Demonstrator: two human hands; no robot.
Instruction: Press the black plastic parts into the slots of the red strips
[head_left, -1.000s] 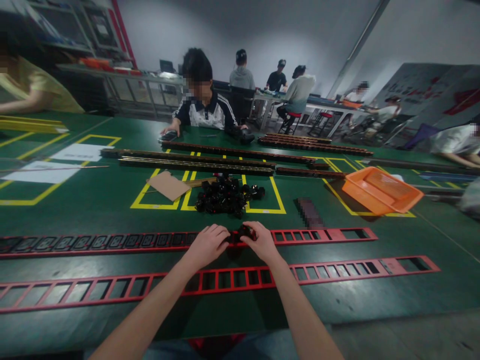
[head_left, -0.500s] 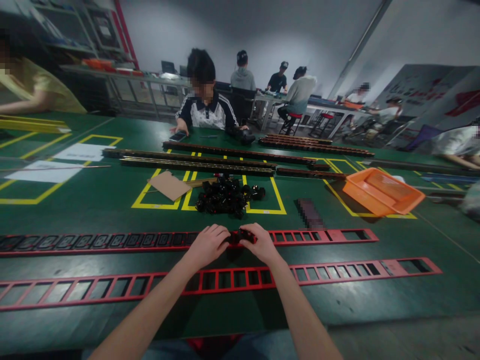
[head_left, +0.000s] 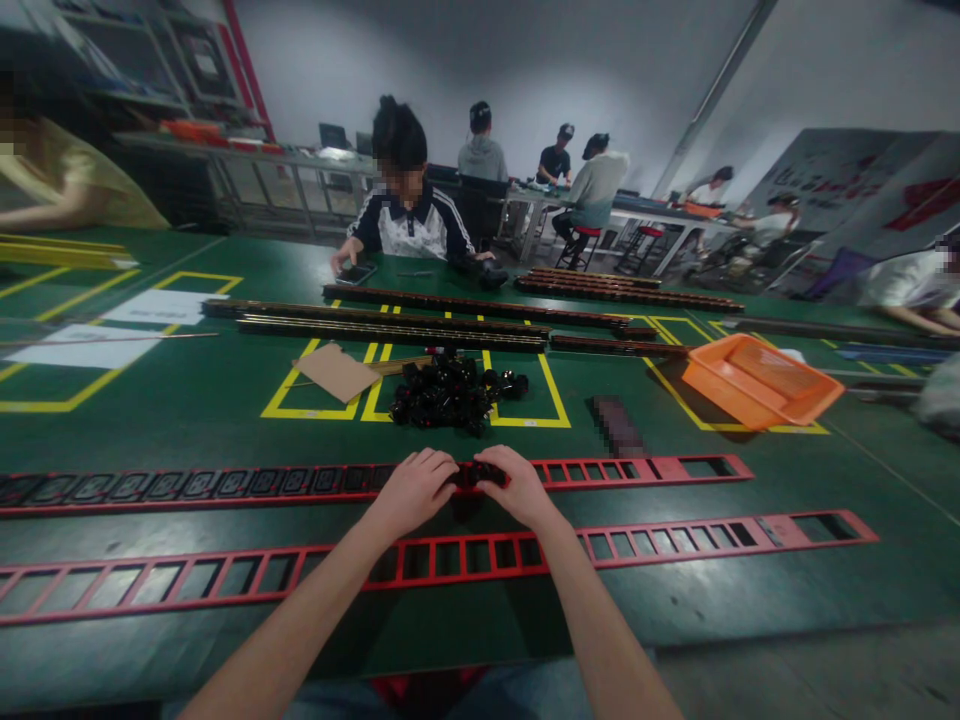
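A long red slotted frame [head_left: 585, 473] lies across the green table, and several square black parts [head_left: 199, 485] sit in its slots on the left. Over its middle, my right hand [head_left: 519, 487] is closed, thumb and fingers round a small black part [head_left: 489, 473]. My left hand [head_left: 416, 490] is just beside it, fingers bent together and pressed down at the same frame. What its fingertips grip is mostly hidden. Beyond both hands is a pile of loose black parts [head_left: 450, 392]. A second red frame [head_left: 637, 547], with bare slots, lies nearer me under my forearms.
An orange basket [head_left: 757, 385] stands at the right, with a dark pixelated item [head_left: 616, 425] left of it. Cardboard [head_left: 335, 372] lies beside the pile. Long dark strips [head_left: 390, 332] cross the table farther back. Opposite sits a person [head_left: 409, 215] with a hand at a phone [head_left: 355, 273].
My hands stay at the same place on the frame, with hardly any visible movement. The person opposite has shifted a hand over the phone. The view has moved very slightly.
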